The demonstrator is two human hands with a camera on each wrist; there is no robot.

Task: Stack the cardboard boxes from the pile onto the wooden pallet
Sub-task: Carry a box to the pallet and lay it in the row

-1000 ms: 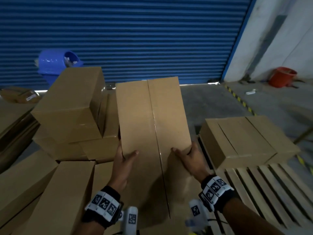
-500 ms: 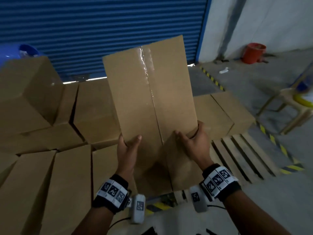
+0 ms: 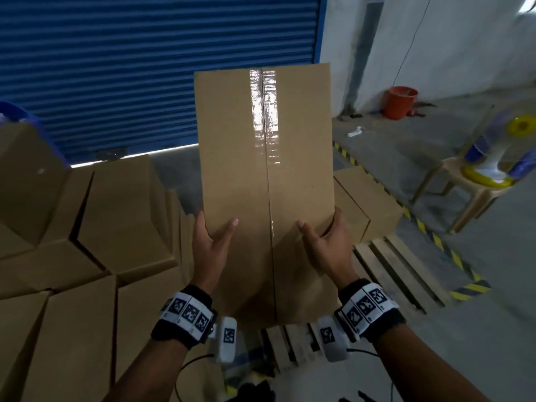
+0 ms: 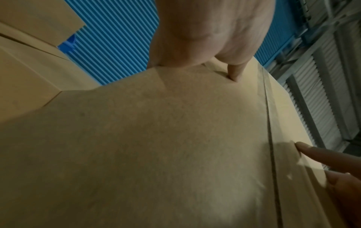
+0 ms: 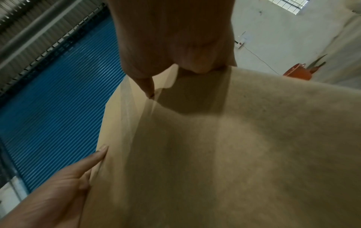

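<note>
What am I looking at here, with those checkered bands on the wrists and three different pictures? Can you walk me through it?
No machine here: a person works bare-handed, wearing cameras. The big picture comes from a camera on the head, looking down at both hands. The other two come from cameras strapped to each wrist, next to the bands with black and white patterns, looking along the hand.

The left hand and the right hand grip one long cardboard box by its side edges, thumbs on its face; shiny tape runs down its seam. In the wrist pictures the same box fills the frame.

On the left lies a pile of boxes. On the right is a wooden pallet with a box on it. Behind are a blue roller shutter and an orange bucket.
</note>
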